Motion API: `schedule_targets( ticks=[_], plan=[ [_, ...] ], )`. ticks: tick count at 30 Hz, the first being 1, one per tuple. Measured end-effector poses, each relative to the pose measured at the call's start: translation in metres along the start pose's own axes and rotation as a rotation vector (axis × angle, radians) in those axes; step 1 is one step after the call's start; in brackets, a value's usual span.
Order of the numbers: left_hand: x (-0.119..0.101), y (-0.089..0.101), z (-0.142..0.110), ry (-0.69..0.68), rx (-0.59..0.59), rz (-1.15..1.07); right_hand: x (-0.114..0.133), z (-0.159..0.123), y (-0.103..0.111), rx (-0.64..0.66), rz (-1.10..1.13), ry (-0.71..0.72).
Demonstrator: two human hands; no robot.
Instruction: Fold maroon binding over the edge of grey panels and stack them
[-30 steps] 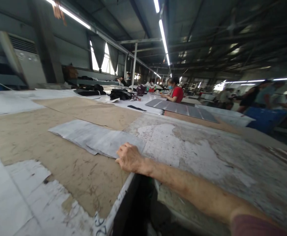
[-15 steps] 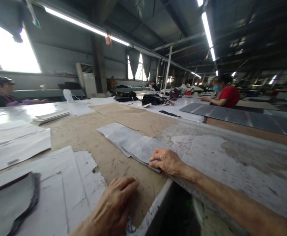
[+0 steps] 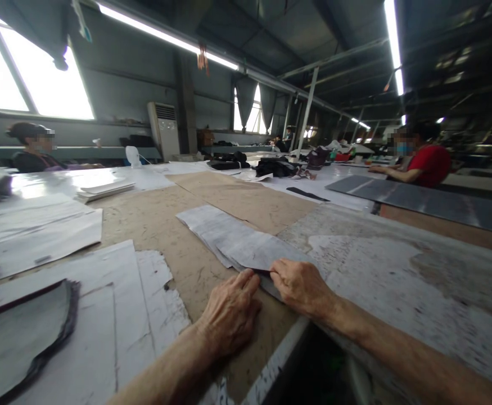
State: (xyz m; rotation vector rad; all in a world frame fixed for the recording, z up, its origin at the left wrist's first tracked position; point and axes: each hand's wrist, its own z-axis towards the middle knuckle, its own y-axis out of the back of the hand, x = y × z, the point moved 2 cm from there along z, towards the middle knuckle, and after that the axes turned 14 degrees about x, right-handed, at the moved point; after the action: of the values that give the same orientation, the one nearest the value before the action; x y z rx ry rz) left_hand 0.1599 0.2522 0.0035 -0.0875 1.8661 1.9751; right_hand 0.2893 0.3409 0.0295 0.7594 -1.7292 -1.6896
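Head view: your left hand (image 3: 231, 312) has moved up from the brown paper (image 3: 140, 222) to the near side of the grey strips (image 3: 237, 233), close beside your right hand (image 3: 300, 287).
Dark edge (image 3: 261, 272): it now shows between your fingertips; that suggests you have gone from one-handed steadying to working a layer with both hands.
Right grip: your thumb and forefinger appear to pinch that edge.
Left grip: your fingers are bent with their tips at the edge; you cannot tell from here whether they pinch or only press.
Grey strips: long, thin, stacked layers, pale and mottled on top, slightly out of line along the near side.
Table edge (image 3: 277, 360): your strips lie on the brown paper just past this white edge's far end, running away leftward, their right part beside the pale, stained surface (image 3: 380, 292).
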Motion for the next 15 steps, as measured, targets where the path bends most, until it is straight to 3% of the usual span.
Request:
schedule_targets(
  ticks=[6,11,15],
  plan=[
    [0.004,-0.001,0.003,0.150,-0.045,0.010,-0.025,0.007,0.008,-0.074,0.145,-0.091],
    [0.007,-0.003,0.003,0.169,-0.039,0.002,-0.093,0.008,0.025,-0.185,0.275,-0.300],
    [0.007,-0.004,0.002,0.164,-0.050,-0.047,-0.132,-0.017,0.060,-0.252,0.273,-0.251]
  ],
)
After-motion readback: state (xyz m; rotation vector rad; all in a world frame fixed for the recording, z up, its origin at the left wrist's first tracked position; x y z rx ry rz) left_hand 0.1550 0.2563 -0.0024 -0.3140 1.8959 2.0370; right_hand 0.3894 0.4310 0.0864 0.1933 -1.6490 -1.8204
